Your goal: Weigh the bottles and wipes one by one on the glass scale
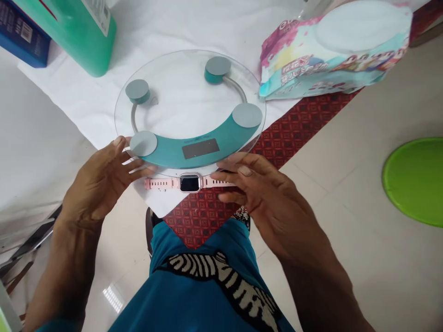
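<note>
A round glass bathroom scale (187, 110) with a curved teal band, a dark blank display and several grey discs is in front of me. My left hand (104, 177) holds its left front rim, thumb at the edge and fingers bent beneath the disc there. At the right front rim, my right hand (266, 198) curls its fingers around the glass edge, the lower ones overlapping a pink strap. That strap belongs to a smartwatch (190, 183) with a dark square screen, stretched out flat just before the scale. Whether the scale's weight rests on the table cannot be made out.
A white cloth (166, 27) and a red patterned one (204, 212) cover the table corner. Behind stand a green bottle (98, 50) and a blue box (31, 41). A wipes pack (311, 74) lies right. A green stool (415, 184) is on the tiled floor.
</note>
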`<action>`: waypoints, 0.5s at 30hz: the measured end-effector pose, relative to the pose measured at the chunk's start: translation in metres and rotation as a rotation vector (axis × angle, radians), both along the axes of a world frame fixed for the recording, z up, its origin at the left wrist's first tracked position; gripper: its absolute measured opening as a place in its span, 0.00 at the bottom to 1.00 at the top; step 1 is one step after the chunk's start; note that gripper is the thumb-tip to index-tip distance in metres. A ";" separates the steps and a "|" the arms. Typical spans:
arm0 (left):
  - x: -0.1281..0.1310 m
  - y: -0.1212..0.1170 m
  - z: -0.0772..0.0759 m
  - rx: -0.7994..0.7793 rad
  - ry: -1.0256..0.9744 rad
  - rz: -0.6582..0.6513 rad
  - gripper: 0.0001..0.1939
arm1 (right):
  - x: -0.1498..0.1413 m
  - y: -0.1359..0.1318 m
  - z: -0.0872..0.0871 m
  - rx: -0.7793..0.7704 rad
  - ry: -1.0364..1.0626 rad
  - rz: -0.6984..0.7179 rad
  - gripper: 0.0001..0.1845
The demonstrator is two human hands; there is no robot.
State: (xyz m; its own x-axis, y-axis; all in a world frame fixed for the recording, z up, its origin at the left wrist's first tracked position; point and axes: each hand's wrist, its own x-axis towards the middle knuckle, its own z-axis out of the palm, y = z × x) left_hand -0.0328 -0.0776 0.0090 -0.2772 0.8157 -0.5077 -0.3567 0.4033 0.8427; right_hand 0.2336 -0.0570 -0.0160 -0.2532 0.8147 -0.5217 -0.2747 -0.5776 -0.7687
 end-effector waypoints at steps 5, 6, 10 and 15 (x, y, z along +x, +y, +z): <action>0.003 -0.003 -0.003 -0.028 0.020 -0.026 0.19 | -0.019 -0.012 -0.001 -0.134 0.170 -0.190 0.15; 0.004 -0.003 -0.003 -0.019 0.031 -0.024 0.19 | -0.021 -0.012 -0.001 -0.150 0.182 -0.213 0.16; 0.005 0.000 0.000 0.015 0.017 -0.003 0.16 | -0.025 -0.009 0.000 -0.213 0.233 -0.195 0.17; 0.008 0.004 0.006 0.000 -0.006 0.038 0.13 | -0.036 -0.004 -0.003 -0.278 0.363 -0.122 0.14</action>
